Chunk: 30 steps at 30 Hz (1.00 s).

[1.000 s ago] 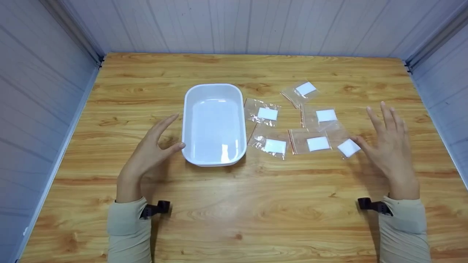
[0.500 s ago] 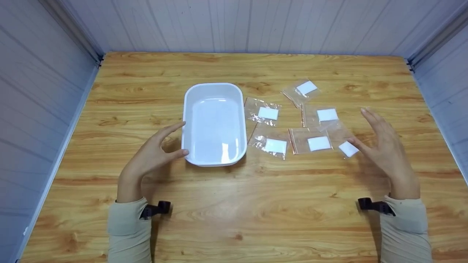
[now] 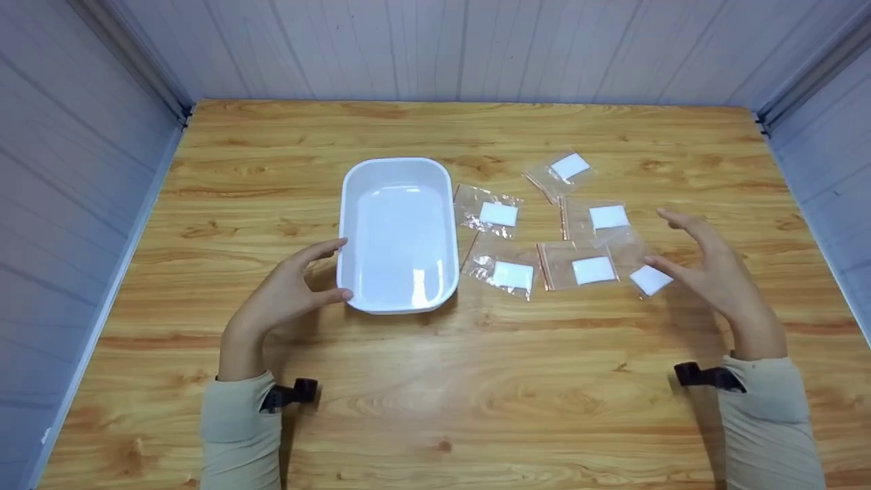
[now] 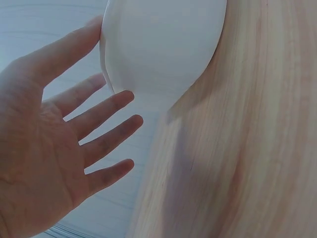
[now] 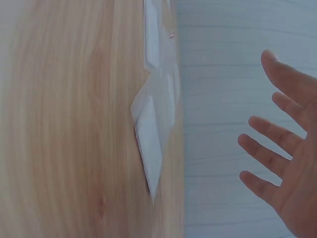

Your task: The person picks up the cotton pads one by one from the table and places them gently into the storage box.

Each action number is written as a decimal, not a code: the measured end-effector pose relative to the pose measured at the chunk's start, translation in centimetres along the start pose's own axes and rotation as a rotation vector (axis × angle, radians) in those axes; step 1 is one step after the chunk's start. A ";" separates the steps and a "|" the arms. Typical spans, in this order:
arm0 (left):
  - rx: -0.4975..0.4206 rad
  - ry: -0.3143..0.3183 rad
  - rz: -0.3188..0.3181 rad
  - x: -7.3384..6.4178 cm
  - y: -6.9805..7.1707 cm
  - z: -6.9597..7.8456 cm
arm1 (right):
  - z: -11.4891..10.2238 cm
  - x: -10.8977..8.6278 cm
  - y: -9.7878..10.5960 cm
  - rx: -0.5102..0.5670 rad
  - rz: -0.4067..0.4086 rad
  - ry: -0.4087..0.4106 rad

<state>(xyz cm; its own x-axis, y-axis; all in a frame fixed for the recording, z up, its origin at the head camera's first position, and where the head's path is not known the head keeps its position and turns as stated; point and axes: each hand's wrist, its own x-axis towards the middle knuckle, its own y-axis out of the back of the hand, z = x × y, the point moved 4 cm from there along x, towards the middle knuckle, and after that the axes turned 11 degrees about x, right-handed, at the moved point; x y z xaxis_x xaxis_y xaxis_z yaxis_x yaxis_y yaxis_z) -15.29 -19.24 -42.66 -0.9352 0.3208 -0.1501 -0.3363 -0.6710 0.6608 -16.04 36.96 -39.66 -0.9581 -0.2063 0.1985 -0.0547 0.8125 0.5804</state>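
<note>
A white rectangular tray (image 3: 400,238) stands left of the table's middle. At its left side is my left hand (image 3: 279,292), thumb and index finger spread, their tips at the rim; in the left wrist view the other fingers (image 4: 106,141) extend loosely below the tray. To the tray's right lie several clear zip bags, each with a white rectangular piece inside, such as the rightmost bag (image 3: 651,280) and the one beside it (image 3: 593,270). My right hand (image 3: 721,279) hovers over the rightmost bag, fingers apart and holding nothing, as the right wrist view also shows.
The wood-grain table (image 3: 435,395) is bounded by pale panel walls (image 3: 435,47) at the back and on both sides. Some bags overlap, and two lie close against the tray's right side. A small dark camera mount (image 3: 292,393) sits on each wrist.
My left hand has shifted slightly right and toward me, its fingertips reaching the tray's rim. The right hand's fingers have lowered and turned inward above the rightmost bag. Tray and bags stay put.
</note>
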 end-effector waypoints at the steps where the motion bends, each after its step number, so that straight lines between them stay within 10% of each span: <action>1: 0.002 0.005 0.000 0.0 0.0 0.0 | 0.1 0.2 0.0 0.001 -0.009 -0.005; 30: 0.009 0.021 -0.004 -0.1 0.0 0.0 | 5.4 6.2 -1.5 -0.091 -0.252 -0.183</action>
<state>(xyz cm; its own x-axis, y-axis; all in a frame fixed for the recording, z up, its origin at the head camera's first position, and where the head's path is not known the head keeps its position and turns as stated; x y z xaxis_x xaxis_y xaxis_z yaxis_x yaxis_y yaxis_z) -15.22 -19.27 -42.67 -0.9360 0.3091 -0.1684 -0.3391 -0.6637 0.6667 -23.39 37.39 -43.61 -0.9528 -0.2864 -0.1011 -0.2791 0.6946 0.6630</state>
